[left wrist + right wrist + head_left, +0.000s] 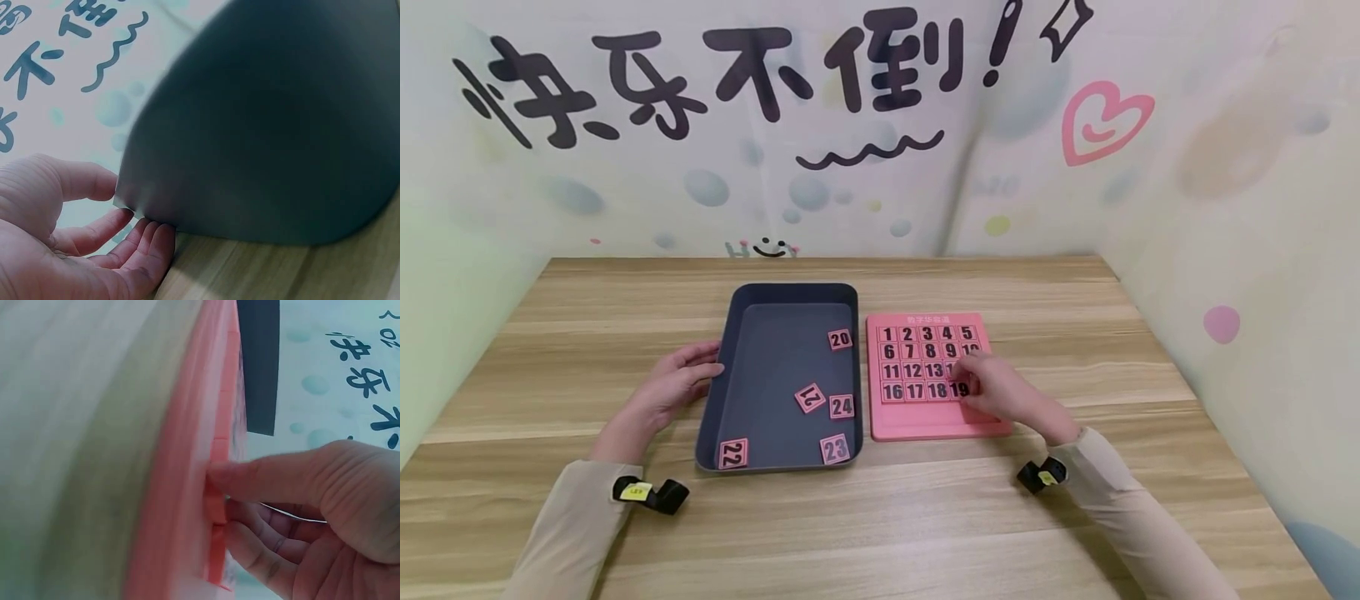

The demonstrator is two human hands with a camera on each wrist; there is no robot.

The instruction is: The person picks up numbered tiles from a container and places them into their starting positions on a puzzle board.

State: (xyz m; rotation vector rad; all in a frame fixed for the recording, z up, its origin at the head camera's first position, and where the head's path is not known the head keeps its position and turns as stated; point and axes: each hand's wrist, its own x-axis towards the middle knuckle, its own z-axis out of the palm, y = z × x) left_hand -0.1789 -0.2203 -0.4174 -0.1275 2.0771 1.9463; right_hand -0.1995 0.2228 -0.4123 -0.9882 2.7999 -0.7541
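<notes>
My left hand (681, 383) holds the dark blue-grey tray (752, 293) by its left side, thumb at the rim. In the left wrist view, its fingertips meet the lower edge of the tray wall (262, 156). My right hand (1003, 390) is over the lower right of the pink number board (925, 421), pinching the number tile 19 (959, 389) at the end of the bottom row. The right wrist view has the thumb against the side of the pink tile (215, 506). Rows of number tiles (912, 371) starting from 1 fill the board above; the hand partly hides the right column.
Loose in the tray lie tile 20 (839, 339), tile 21 (810, 397), tile 24 (842, 407), tile 23 (835, 449) and tile 22 (733, 453). The tray and board stand side by side on a wooden table (880, 533), before a printed wall hanging (880, 200).
</notes>
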